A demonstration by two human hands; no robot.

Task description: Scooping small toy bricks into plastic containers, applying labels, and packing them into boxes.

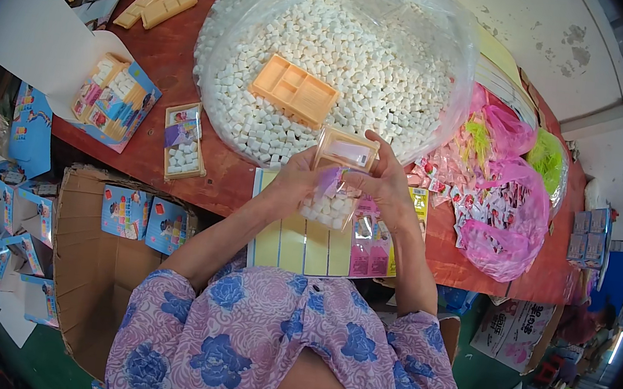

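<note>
Both my hands hold a small orange plastic tray (341,169) over the table's near edge. It carries several white cubes in its lower part and a pale card in its upper part. My left hand (294,177) grips its left side, and my right hand (384,176) grips its right side and top. Just beyond it, a large clear bag (449,64) is full of white cubes, with an empty orange tray (294,89) lying on top of them. A row of yellow and pink cards (306,244) lies under my hands.
A filled tray (184,141) and blue printed boxes (116,101) lie on the red table (167,47) to the left. Pink bags of small packets (505,216) sit on the right. An open carton (81,260) with blue boxes stands at lower left. More orange trays (156,6) lie at the far side.
</note>
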